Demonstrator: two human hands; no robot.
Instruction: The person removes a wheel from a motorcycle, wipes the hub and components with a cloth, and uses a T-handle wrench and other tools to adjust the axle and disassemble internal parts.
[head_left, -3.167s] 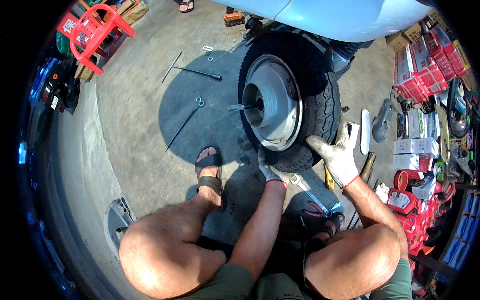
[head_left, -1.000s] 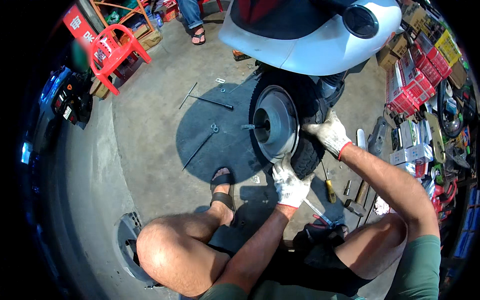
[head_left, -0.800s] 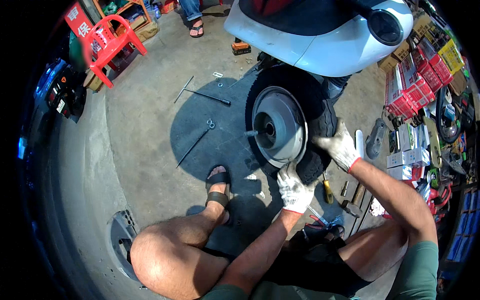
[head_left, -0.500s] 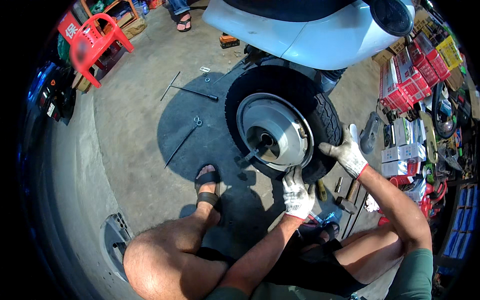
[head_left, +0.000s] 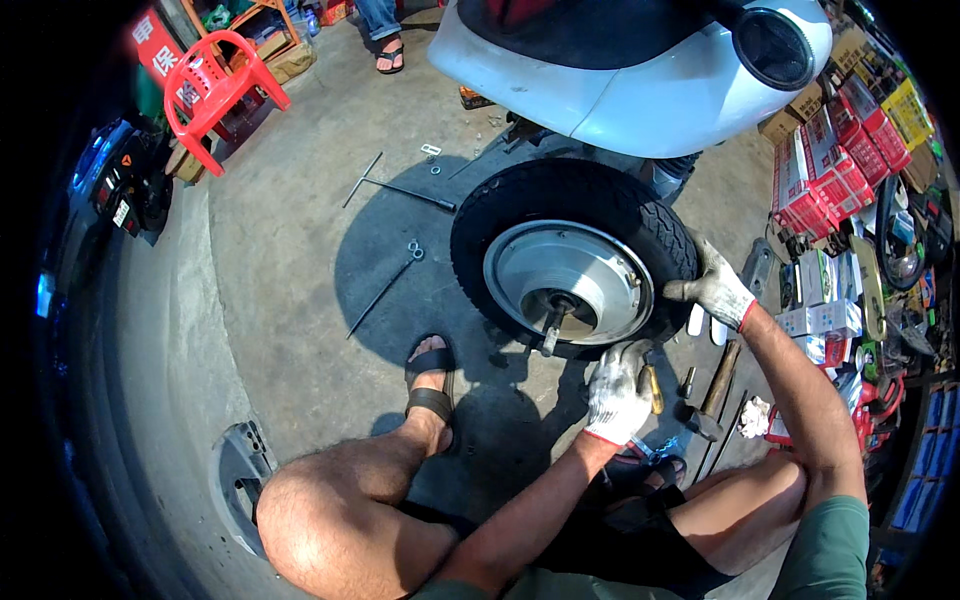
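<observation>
A scooter wheel (head_left: 570,262) with a black tyre (head_left: 490,200) and a silver hub leans tilted in front of me. Its axle (head_left: 553,328) sticks out toward me. My gloved left hand (head_left: 618,392) is curled at the tyre's lower edge, with its fingertips partly hidden from sight. On the tyre's right side lies my gloved right hand (head_left: 718,285), thumb on the near face and fingers around the tread. A yellow-handled tool (head_left: 655,388) lies just right of my left hand. Behind the wheel stands the light blue scooter body (head_left: 610,95).
A T-handled wrench (head_left: 410,192) and a ring-ended rod (head_left: 385,290) lie on the floor at left. A hammer (head_left: 712,400) and a socket (head_left: 689,381) rest at right. Red boxes (head_left: 815,175) are stacked far right; a red chair (head_left: 215,90) stands far left, near another person's foot (head_left: 390,58).
The wheel has turned and tilted, so its axle now points down toward me. My left hand has shifted slightly right and stays at the tyre's lower edge; the right still holds its side.
</observation>
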